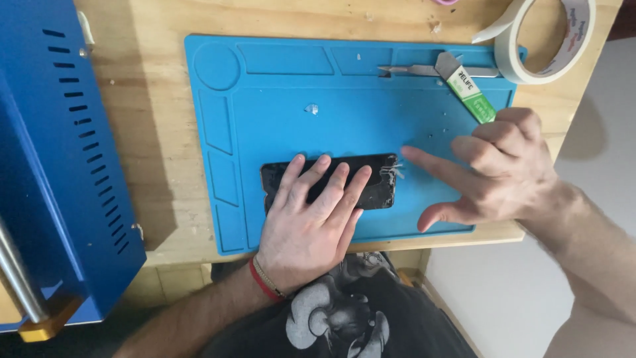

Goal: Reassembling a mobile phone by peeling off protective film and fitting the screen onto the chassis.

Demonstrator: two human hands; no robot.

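Note:
A black phone (381, 189) with a cracked, flaking right end lies flat on a blue silicone work mat (278, 113). My left hand (311, 222) rests flat on the phone, fingers spread across its glass, pressing it to the mat. My right hand (493, 169) hovers just right of the phone with the index finger stretched out, its tip next to the broken end. The right hand holds nothing. White shards stick out at the phone's right edge.
A blue metal machine (59, 159) fills the left side. A roll of masking tape (546, 40) sits at the back right. A thin metal blade (414, 69) and a green-handled scraper (467, 86) lie along the mat's far edge. The wooden table (152, 132) ends just right of the mat.

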